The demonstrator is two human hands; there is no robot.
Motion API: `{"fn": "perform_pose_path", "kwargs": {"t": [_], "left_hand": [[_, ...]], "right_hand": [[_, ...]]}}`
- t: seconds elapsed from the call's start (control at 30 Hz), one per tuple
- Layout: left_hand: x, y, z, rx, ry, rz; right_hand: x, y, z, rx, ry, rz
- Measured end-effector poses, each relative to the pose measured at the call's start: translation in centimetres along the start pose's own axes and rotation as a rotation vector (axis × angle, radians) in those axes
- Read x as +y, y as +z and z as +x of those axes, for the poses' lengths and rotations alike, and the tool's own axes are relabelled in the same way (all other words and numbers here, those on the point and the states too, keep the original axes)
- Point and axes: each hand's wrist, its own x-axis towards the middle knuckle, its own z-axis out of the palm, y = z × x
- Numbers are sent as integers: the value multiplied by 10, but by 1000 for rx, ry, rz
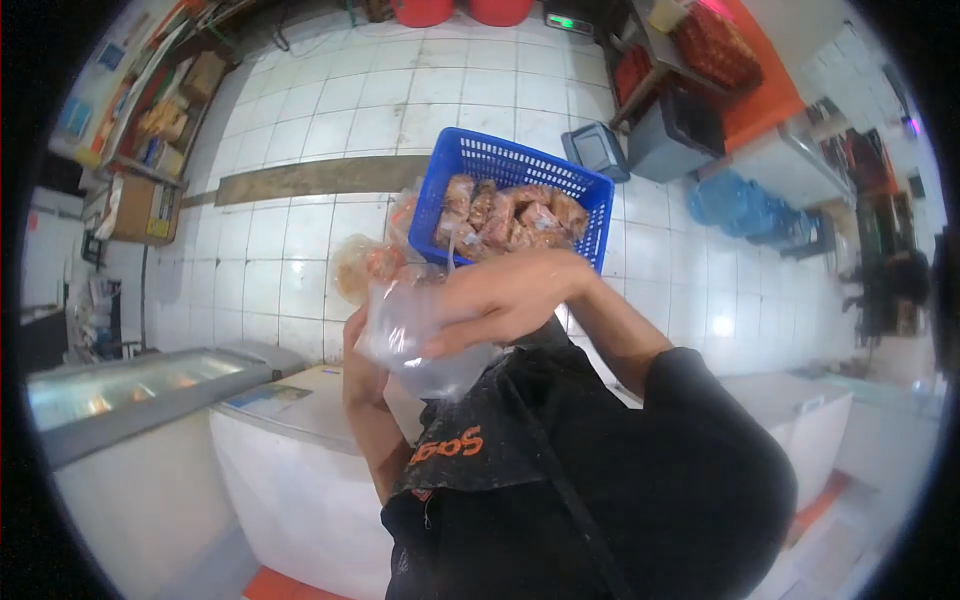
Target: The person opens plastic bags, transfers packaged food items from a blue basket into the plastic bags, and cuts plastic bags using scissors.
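In front of my apron, a clear plastic bag [402, 325] is held between my two hands. My right hand [505, 300] reaches across from the right, its fingers closed on the bag's side. My left hand [362, 345] is behind the bag at its left edge, gripping it, with most of its fingers hidden. Just beyond my hands sits a blue plastic basket [432, 205] holding several plastic-wrapped packs of brownish-red food [500, 218]. Left of the basket stand filled clear bags [352, 268] with pale and orange contents, partly covered by my hands.
A white counter [290, 425] and a glass-topped display freezer [150, 395] are at lower left. Beyond the basket are a grey bin [597, 150], a larger grey tub [675, 135] and blue water jugs [735, 203]. A brown board [320, 180] lies on the tiled floor.
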Motion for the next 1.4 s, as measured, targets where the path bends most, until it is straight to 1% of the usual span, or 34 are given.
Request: {"fn": "perform_pose_path", "kwargs": {"t": [0.03, 0.07, 0.1, 0.13, 0.17, 0.2, 0.27, 0.3, 0.33, 0.4, 0.47, 0.53, 0.57, 0.63, 0.7, 0.73, 0.77, 0.8, 0.87, 0.97, 1.07, 1.17, 1.27, 1.3, 1.37, 1.4], "left_hand": [[-2, -5, 7, 24, -13, 3], [4, -8, 12, 92, 82, -86], [11, -10, 17, 151, 183, -168], [25, -12, 23, 226, 328, -82], [36, -14, 30, 334, 494, 81], [45, -14, 40, 481, 597, -37], [64, 7, 50, 780, 606, -191], [57, 8, 52, 624, 486, -201], [43, 8, 57, 466, 370, -212], [1, 10, 73, -144, 204, -452], [11, 59, 63, -397, 91, -493], [-6, 58, 72, -370, 23, -73], [-12, 57, 77, -367, 0, 138], [13, 64, 89, -290, -148, 477], [5, 43, 85, -279, 190, -168], [12, 43, 84, -93, 161, -165], [34, 54, 82, -220, 136, -366], [25, 38, 87, -492, 104, -546], [26, 33, 99, -521, -254, -402], [29, 54, 112, -560, -69, 210], [24, 50, 112, -547, 54, 72], [30, 59, 102, -575, -77, 163], [26, 67, 96, -431, -68, 285], [31, 73, 93, -449, -47, 246], [28, 75, 94, -383, -44, 215], [28, 76, 93, -345, -47, 201]], "right_hand": [[-13, -12, -14, 24, 114, -12], [-19, -19, -28, 42, 228, -23], [-11, -21, -44, 183, 214, -147], [4, -20, -58, 317, 200, -271], [11, -17, -67, 449, 183, -395], [5, -17, -69, 579, 237, -242], [-14, -18, -67, 815, 335, 76], [-5, -18, -74, 844, 204, 284], [-3, -18, -72, 876, 192, 356], [-3, -18, -69, 955, 176, 499], [-3, -23, -68, 894, 208, 364], [1, -23, -73, 862, 263, 278], [8, -28, -81, 794, 305, 288], [2, -33, -94, 783, 292, 265], [-7, -38, -107, 781, 209, 228], [-11, -36, -111, 773, 133, 205], [-15, -34, -116, 761, 59, 182], [-19, -33, -122, 754, 59, 102], [-25, -35, -128, 705, 61, -46], [-14, -39, -137, 727, 63, -86], [-27, -42, -155, 832, 178, -97], [-29, -45, -170, 945, 231, -168], [-21, -51, -177, 1005, 256, -252], [-22, -53, -177, 1044, 311, -320], [-22, -55, -173, 1113, 421, -446], [-22, -57, -171, 1121, 474, -454]]}}
